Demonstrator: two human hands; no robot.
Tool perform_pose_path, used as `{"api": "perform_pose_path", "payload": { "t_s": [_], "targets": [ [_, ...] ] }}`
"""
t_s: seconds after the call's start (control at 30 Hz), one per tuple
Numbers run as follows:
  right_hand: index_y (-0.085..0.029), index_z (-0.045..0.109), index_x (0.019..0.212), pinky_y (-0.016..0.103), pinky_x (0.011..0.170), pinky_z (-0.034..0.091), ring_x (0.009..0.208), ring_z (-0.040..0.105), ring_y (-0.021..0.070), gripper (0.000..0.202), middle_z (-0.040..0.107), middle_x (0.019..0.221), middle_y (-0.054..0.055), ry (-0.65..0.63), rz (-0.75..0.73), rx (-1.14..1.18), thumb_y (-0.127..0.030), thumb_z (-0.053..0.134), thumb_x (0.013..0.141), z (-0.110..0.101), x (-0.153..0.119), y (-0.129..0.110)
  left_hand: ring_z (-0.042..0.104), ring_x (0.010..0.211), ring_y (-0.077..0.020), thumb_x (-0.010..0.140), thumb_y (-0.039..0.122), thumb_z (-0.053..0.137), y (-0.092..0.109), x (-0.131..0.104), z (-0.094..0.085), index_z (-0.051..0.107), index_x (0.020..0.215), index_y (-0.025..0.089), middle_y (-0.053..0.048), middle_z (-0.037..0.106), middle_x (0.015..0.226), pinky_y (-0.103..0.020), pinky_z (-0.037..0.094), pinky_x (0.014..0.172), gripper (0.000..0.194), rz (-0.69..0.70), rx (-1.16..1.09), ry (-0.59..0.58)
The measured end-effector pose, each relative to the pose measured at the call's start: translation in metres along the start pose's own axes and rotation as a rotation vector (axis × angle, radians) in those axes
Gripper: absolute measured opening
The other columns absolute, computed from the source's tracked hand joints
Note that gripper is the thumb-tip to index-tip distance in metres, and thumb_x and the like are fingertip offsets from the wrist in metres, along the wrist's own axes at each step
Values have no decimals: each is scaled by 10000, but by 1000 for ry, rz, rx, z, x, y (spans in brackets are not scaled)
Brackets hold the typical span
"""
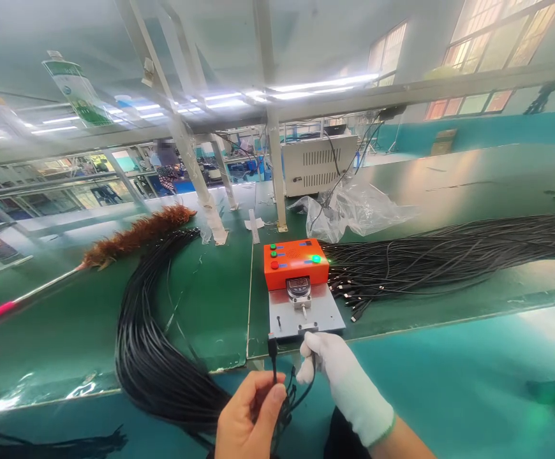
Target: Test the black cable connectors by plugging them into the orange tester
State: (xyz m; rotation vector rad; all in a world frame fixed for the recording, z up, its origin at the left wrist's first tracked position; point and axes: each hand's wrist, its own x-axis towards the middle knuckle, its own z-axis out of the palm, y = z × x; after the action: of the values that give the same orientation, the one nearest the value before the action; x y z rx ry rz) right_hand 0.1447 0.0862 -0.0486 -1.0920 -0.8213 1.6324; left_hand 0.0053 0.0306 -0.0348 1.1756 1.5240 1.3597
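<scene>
My bare left hand [253, 411] pinches a black USB cable [273, 357] just under its plug, which points upward with its metal tip showing. My right hand [344, 376], in a white glove, has its fingers closed at the front edge of a metal plate [277, 312]. A black cable hangs in a loop from those fingers; the end inside them is hidden. Behind the plate stands an orange test box [296, 261] with green and red buttons and a lit green lamp. A small digital gauge [298, 287] sits on the plate.
A thick bundle of black cables [148, 344] curves over the bench edge at left. More cables [425, 255] lie to the right, plugs near the box. A feather duster [138, 236], clear plastic bag [354, 210] and pale metal cabinet [319, 166] are on the bench, beside rack posts [275, 166].
</scene>
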Motion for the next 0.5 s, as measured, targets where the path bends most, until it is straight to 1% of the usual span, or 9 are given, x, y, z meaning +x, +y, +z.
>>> {"api": "perform_pose_path", "payload": {
  "t_s": [0.1, 0.17, 0.2, 0.27, 0.3, 0.33, 0.4, 0.47, 0.5],
  "targets": [
    [-185, 541, 664, 373, 663, 463, 522, 588, 200, 378, 563, 451, 7, -64, -1, -90, -529, 457, 799, -3, -4, 3, 488, 506, -131, 674, 484, 729, 0, 0, 0, 758, 720, 218, 1, 640, 583, -217, 445, 540, 272, 6, 2, -22],
    [-185, 564, 683, 424, 683, 462, 583, 610, 248, 346, 614, 523, 59, -61, 8, -323, -490, 438, 790, -8, -11, 7, 437, 474, -115, 677, 452, 733, 2, 0, 0, 761, 717, 202, -5, 630, 595, -217, 408, 486, 255, 13, -1, -40],
    [-178, 595, 725, 460, 727, 454, 668, 629, 287, 325, 663, 622, 103, 9, -26, -480, -469, 457, 772, -9, -15, 8, 420, 464, -110, 677, 434, 735, 2, 0, 1, 760, 713, 192, -4, 614, 584, -215, 388, 461, 247, 7, -12, -54],
    [-164, 652, 923, 513, 877, 393, 938, 609, 356, 345, 699, 957, 171, 231, -184, -731, -423, 514, 742, -11, -24, 7, 401, 449, -102, 680, 397, 731, 2, -1, 4, 753, 720, 175, 11, 566, 540, -206, 358, 430, 227, -27, -45, -78],
    [-175, 641, 1050, 508, 947, 352, 1061, 563, 359, 400, 660, 1118, 164, 309, -274, -766, -407, 532, 743, -9, -29, 4, 395, 443, -99, 679, 376, 729, 1, -3, 6, 745, 726, 169, 20, 547, 525, -200, 347, 418, 213, -49, -62, -87],
    [-193, 617, 1136, 479, 990, 331, 1130, 528, 341, 439, 621, 1211, 140, 311, -339, -742, -401, 535, 759, -7, -33, 0, 391, 441, -97, 677, 354, 725, 0, -4, 8, 730, 726, 166, 25, 538, 517, -195, 338, 410, 195, -71, -76, -94],
    [-201, 640, 1104, 401, 938, 399, 1062, 572, 289, 386, 653, 1149, 108, 127, -326, -588, -401, 508, 802, -1, -38, -8, 378, 433, -89, 671, 305, 714, -5, -6, 14, 678, 693, 169, 31, 539, 526, -192, 324, 402, 143, -102, -93, -119],
    [-181, 679, 880, 328, 788, 463, 863, 621, 238, 277, 703, 918, 84, -49, -216, -407, -383, 504, 812, 6, -38, -12, 378, 427, -87, 677, 272, 692, -11, -8, 18, 619, 663, 182, 43, 523, 521, -198, 325, 411, 116, -108, -88, -164],
    [-175, 659, 772, 302, 718, 468, 772, 619, 214, 247, 700, 807, 69, -68, -166, -337, -369, 509, 806, 8, -37, -13, 389, 430, -91, 692, 272, 677, -13, -9, 19, 604, 656, 188, 46, 511, 515, -204, 334, 424, 117, -97, -68, -179]
  ]
}}
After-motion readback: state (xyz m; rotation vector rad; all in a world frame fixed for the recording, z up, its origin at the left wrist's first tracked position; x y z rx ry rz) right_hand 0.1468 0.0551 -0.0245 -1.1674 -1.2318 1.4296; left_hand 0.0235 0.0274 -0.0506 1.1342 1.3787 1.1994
